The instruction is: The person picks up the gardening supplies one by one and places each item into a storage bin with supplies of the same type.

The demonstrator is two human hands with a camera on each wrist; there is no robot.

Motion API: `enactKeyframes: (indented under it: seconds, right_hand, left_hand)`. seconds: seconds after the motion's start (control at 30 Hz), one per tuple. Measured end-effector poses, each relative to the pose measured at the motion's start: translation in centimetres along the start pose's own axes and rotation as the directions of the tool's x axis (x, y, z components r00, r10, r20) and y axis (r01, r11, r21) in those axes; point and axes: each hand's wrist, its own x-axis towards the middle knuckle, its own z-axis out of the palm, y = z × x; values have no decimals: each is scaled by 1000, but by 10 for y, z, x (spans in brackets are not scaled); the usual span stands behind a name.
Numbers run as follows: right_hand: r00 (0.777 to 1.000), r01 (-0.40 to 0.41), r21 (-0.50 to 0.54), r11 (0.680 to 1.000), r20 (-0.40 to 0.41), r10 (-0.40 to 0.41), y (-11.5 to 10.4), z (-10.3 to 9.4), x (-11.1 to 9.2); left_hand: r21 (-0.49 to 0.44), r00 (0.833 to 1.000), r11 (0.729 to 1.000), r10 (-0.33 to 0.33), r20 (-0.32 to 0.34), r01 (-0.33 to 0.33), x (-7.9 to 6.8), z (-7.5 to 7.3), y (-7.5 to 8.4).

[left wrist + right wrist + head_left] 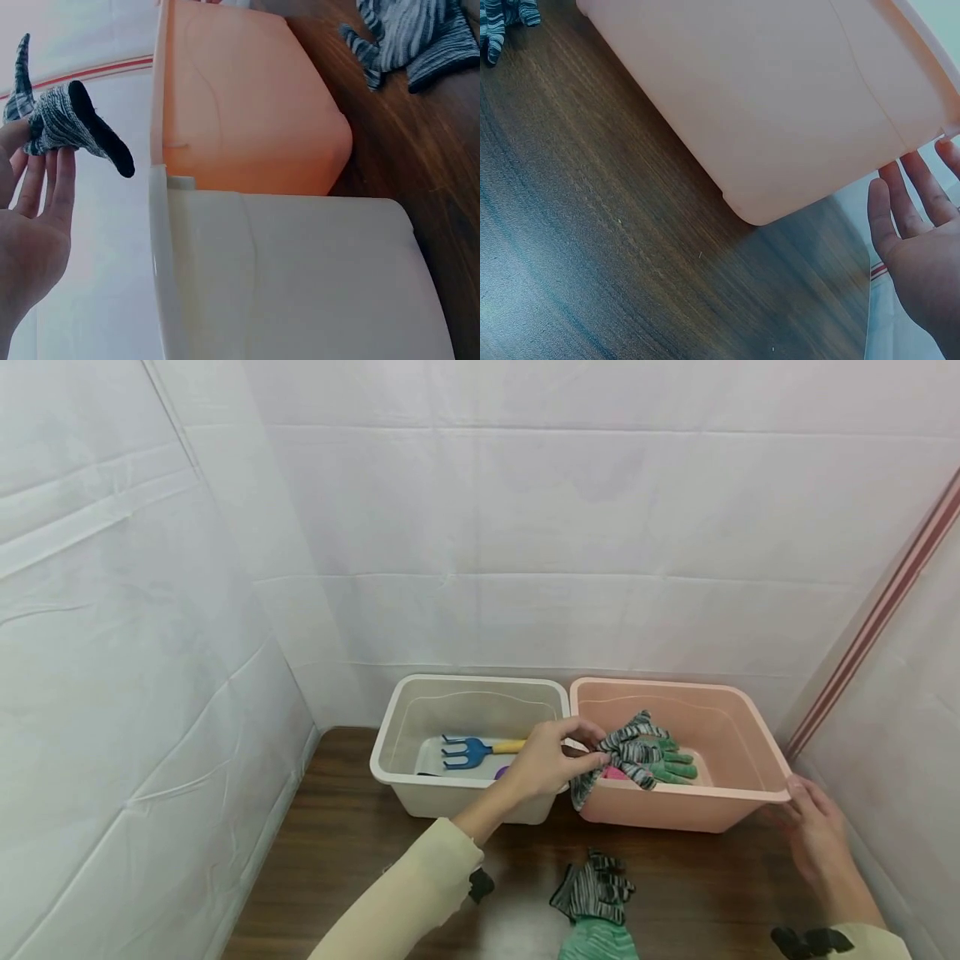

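In the head view my left hand (551,760) pinches a black-and-white knitted glove (626,747) above the front left part of the pink plastic bin (690,814). The left wrist view shows the glove's black cuff (105,139) hanging past the fingertips. Below it in the bin lie a green glove (671,768) and something bright pink (615,773), partly hidden. My right hand (813,827) holds the bin's front right corner by the rim, its fingers beneath. On the table near me lies another black-and-white glove (596,885) with a green one (597,939).
A white plastic bin (457,797) stands left of the pink one, almost touching it. Inside are a blue hand rake (468,753) with a yellow handle and a purple item (501,772). White sheeting (480,527) encloses the dark wooden table (330,860) behind and at both sides.
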Motion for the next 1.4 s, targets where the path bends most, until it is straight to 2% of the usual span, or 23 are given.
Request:
enactKeyframes:
  seconds: [0.2, 0.4, 0.57, 0.77, 1.03, 1.13, 1.27, 1.4]
  right_hand:
    - [1000, 2, 18, 1000, 15, -2, -1, -1, -1]
    - [999, 0, 75, 997, 34, -3, -1, -1, -2]
    - [999, -4, 61, 998, 34, 2, -1, 0, -3]
    - [1000, -8, 51, 999, 26, 7, -1, 2, -3]
    - [999, -4, 113, 994, 51, -2, -4, -1, -1]
    - [999, -4, 118, 993, 50, -2, -3, -1, -1]
    - [999, -10, 103, 995, 40, 5, -2, 1, 0]
    - [999, -6, 90, 996, 39, 2, -1, 3, 0]
  left_hand:
    - [-2, 999, 1000, 1, -45, -1, 11, 4, 2]
    - [-52, 996, 999, -7, -88, 3, 22, 9, -2]
    - [-74, 993, 997, -34, -111, 26, 30, 14, -7]
    - [-75, 992, 996, -59, -110, 51, 40, 17, -8]
    - [-33, 988, 997, -68, -139, 64, 59, 26, -11]
    - [-58, 988, 996, -76, -131, 69, 65, 29, -15]
    - [-80, 989, 993, -94, -117, 85, 69, 33, -23]
    - [-48, 986, 993, -115, -119, 110, 68, 36, -31]
